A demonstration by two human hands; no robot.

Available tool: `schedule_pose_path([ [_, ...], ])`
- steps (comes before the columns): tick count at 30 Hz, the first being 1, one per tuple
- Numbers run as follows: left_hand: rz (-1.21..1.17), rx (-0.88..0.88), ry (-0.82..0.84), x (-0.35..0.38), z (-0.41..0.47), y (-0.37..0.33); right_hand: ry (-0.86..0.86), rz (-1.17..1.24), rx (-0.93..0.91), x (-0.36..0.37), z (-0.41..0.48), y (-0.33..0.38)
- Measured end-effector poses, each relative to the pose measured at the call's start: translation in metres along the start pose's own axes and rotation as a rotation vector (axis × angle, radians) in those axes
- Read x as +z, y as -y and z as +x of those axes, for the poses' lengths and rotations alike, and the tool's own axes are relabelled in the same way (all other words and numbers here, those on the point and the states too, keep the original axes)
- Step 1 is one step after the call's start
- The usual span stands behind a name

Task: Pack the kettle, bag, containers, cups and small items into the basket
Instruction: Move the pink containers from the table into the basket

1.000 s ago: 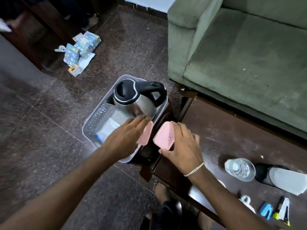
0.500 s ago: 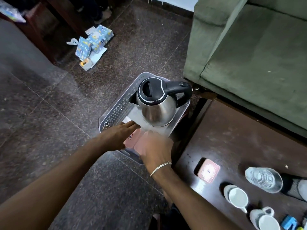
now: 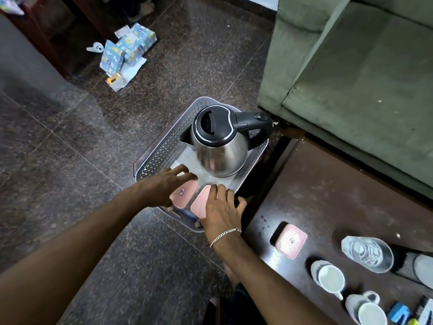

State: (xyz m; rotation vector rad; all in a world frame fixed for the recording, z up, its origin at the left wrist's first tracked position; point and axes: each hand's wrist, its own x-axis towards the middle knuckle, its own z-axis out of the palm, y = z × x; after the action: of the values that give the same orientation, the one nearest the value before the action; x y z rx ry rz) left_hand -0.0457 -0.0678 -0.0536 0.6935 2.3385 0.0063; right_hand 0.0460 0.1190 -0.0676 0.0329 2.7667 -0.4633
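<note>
A grey perforated basket (image 3: 161, 146) stands on the floor beside the table. Inside it, at the far end, sits a steel kettle (image 3: 220, 146) with a black lid and handle. Two pink-lidded containers lie side by side at the basket's near end. My left hand (image 3: 161, 186) rests on the left container (image 3: 185, 193), fingers spread. My right hand (image 3: 222, 209) lies on the right container (image 3: 201, 202). On the table remain a third pink container (image 3: 290, 243), two white cups (image 3: 330, 277) (image 3: 367, 308) and a clear glass (image 3: 367, 253).
A dark wooden table (image 3: 328, 195) fills the lower right, with small blue and yellow items (image 3: 400, 314) at its near edge. A green sofa (image 3: 363, 66) stands behind it. Blue printed packets (image 3: 126, 50) lie on the speckled floor at the far left.
Both hands carried the two pink containers from above the table edge down into the basket's near end. The view shifted left, revealing the table's cups and third container.
</note>
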Motion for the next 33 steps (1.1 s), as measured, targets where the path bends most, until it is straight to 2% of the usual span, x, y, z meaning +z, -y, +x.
schedule_pose_path([
  [3, 0.018, -0.008, -0.067, -0.001, -0.009, -0.009, 0.005, 0.031, -0.062, -0.01, -0.006, -0.005],
  [8, 0.008, 0.012, -0.262, -0.016, -0.027, -0.044, -0.145, 0.051, -0.134, -0.044, -0.028, -0.027],
  [11, -0.014, 0.071, -0.361, -0.026, -0.029, -0.084, -0.21, 0.071, -0.11, -0.065, -0.04, -0.062],
  [13, -0.069, 0.127, -0.37, -0.028, -0.023, -0.116, -0.225, 0.074, -0.066, -0.075, -0.049, -0.092],
  [18, -0.147, 0.254, -0.299, -0.011, 0.013, -0.194, -0.191, 0.034, 0.07, -0.083, -0.078, -0.174],
  [24, -0.031, 0.319, -0.172, 0.033, 0.066, -0.273, -0.1, 0.022, 0.173, -0.065, -0.121, -0.262],
  [33, 0.114, 0.184, -0.012, 0.096, 0.098, -0.331, 0.092, -0.018, 0.117, -0.012, -0.172, -0.322],
])
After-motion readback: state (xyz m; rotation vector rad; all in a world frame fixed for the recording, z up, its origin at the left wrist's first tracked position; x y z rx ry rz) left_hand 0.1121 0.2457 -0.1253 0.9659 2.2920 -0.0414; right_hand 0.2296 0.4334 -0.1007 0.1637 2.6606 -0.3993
